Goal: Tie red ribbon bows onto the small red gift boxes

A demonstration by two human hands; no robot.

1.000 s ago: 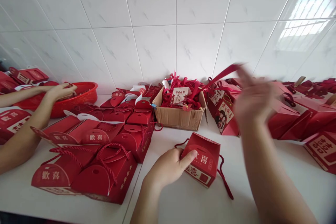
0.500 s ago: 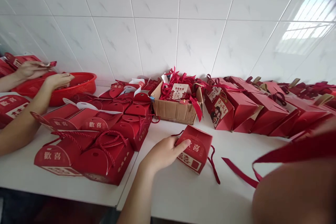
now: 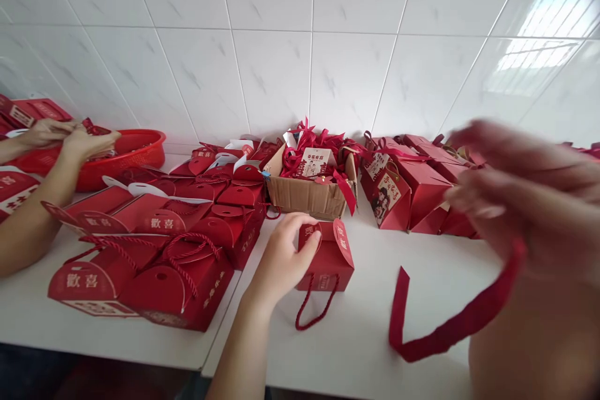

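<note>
My left hand (image 3: 285, 256) grips the left side of a small red gift box (image 3: 327, 256) that stands upright on the white table (image 3: 356, 331), its flaps partly open and its red cord handle trailing toward me. My right hand (image 3: 525, 190) is raised close to the camera and blurred. A long red ribbon (image 3: 440, 325) hangs from it in a loop down to the table. Its fingers look partly spread.
A cardboard box (image 3: 309, 197) of red ribbons and tags sits against the tiled wall. Several finished red boxes (image 3: 417, 190) lie to its right, and several open ones (image 3: 159, 250) to its left. Another person's hands (image 3: 70, 140) work over a red basket (image 3: 135, 153) at far left.
My left hand has turned the small box from lying on its side to upright. My right hand has swung up from low right into view, bringing the ribbon with it.
</note>
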